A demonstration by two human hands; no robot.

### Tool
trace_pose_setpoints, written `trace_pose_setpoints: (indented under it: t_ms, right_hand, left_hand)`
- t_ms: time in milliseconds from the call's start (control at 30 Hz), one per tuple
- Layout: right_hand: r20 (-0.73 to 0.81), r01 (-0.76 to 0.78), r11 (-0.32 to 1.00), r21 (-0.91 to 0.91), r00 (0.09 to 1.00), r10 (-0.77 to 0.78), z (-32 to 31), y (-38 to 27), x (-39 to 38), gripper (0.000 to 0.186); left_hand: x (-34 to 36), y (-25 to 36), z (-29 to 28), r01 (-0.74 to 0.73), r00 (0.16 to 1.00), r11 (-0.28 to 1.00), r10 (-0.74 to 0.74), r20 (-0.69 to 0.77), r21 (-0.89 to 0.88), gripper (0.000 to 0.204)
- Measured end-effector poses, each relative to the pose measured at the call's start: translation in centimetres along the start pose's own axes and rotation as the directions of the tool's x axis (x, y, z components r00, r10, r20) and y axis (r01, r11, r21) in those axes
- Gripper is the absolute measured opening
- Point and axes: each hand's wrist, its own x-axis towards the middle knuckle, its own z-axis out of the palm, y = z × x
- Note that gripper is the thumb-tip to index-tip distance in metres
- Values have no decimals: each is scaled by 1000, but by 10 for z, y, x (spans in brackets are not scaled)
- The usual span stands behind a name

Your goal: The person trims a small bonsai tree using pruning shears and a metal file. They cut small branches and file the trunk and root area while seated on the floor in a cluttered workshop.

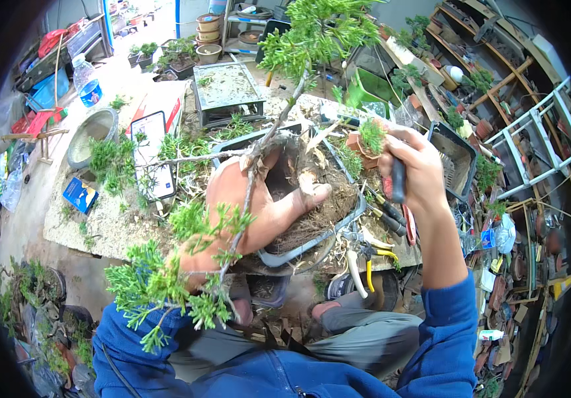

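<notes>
A juniper bonsai [308,156] with a bare, cut trunk stands in a dark rectangular pot [274,257] of soil. My left hand [245,205] is wrapped round the base of the trunk, its thumb pressed beside a pale cut. Thin branches with green foliage [149,275] cross in front of that hand and wrist. My right hand [415,166], to the right of the pot, is closed round a tool with a black and red handle [398,180]. Its working end is hidden by the fingers and foliage, so I cannot tell its kind.
Yellow-handled pliers [369,255] and other hand tools lie right of the pot. A phone [154,156], a blue packet [80,195] and a round bowl [93,138] are on the left. Behind stands a grey turntable stand [229,86]. Shelves and a metal ladder [537,136] rise at right.
</notes>
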Motion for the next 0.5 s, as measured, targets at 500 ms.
trace_pose_setpoints:
  t_ms: [500]
  right_hand:
    - [-25, 414, 809, 417, 895, -445, 32, 6, -106, 38]
  left_hand:
    - [-33, 10, 10, -96, 966, 995, 88, -241, -20, 55]
